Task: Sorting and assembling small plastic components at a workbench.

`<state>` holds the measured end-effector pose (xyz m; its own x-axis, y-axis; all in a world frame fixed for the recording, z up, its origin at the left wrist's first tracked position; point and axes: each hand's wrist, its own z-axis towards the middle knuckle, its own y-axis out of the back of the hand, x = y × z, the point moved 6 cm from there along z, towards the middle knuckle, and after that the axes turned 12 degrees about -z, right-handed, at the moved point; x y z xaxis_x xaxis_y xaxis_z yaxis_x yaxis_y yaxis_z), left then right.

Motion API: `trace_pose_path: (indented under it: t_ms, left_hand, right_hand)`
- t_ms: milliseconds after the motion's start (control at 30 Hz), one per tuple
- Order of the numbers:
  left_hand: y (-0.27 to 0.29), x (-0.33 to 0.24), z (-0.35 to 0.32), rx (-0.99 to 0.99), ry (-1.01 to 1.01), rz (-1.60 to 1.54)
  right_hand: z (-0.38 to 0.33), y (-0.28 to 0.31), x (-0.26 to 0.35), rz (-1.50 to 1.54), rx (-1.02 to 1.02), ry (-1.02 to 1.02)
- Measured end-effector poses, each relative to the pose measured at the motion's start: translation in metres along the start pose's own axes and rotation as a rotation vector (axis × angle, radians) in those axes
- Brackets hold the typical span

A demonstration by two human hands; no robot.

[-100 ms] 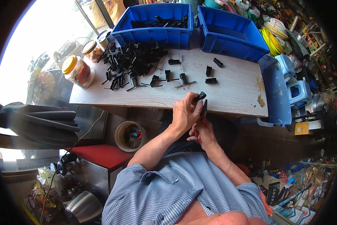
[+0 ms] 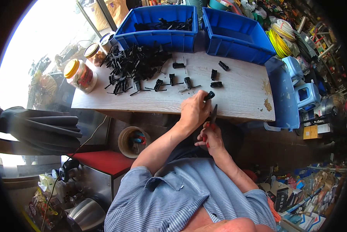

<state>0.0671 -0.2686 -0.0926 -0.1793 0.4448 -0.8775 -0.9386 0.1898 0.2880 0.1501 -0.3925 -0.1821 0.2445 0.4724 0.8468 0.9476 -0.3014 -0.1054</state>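
Over the table's front edge, my left hand [image 2: 194, 112] pinches a small black plastic part [image 2: 209, 95] between thumb and fingers. My right hand [image 2: 213, 138] lies just below and to the right, wrapped round red-handled pliers [image 2: 214, 115]. Their dark, narrow jaws point up beside the part, apart from it. On the table beyond, several similar black parts [image 2: 188, 82] have thin legs sticking out. To their right lie three compact black pieces [image 2: 216, 84] without visible legs. A large heap of black parts [image 2: 133, 63] covers the table's back left.
A blue bin [image 2: 154, 40] with black parts stands at the back, beside a second blue bin [image 2: 239, 50]. Yellow-lidded [image 2: 70, 68] and other jars line the table's left end. Below the table's front edge [image 2: 161, 111] sits a round bucket [image 2: 121, 141]. Blue stools [image 2: 308, 96] stand right.
My left hand has moved slightly forward and right, carrying the black part onto the tabletop side. The pliers have shifted right, and their jaws show more plainly.
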Motion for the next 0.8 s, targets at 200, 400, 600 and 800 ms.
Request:
trace_pose_path:
  t_ms: [200, 400, 600, 800]
  left_hand:
    - [-0.047, 0.011, 0.062, 0.039, -0.124, 0.348]
    - [-0.069, 0.011, 0.080, 0.117, -0.061, 0.195]
    - [-0.005, -0.012, 0.035, -0.028, -0.202, 0.412]
    - [0.021, 0.006, 0.022, 0.028, -0.195, 0.545]
  right_hand:
    - [-0.004, 0.010, -0.001, -0.010, -0.066, -0.043]
    - [-0.009, 0.017, 0.002, 0.008, -0.096, -0.019]
    - [-0.013, 0.019, 0.007, 0.026, -0.087, 0.003]
    - [-0.009, 0.015, 0.008, 0.036, -0.052, 0.007]
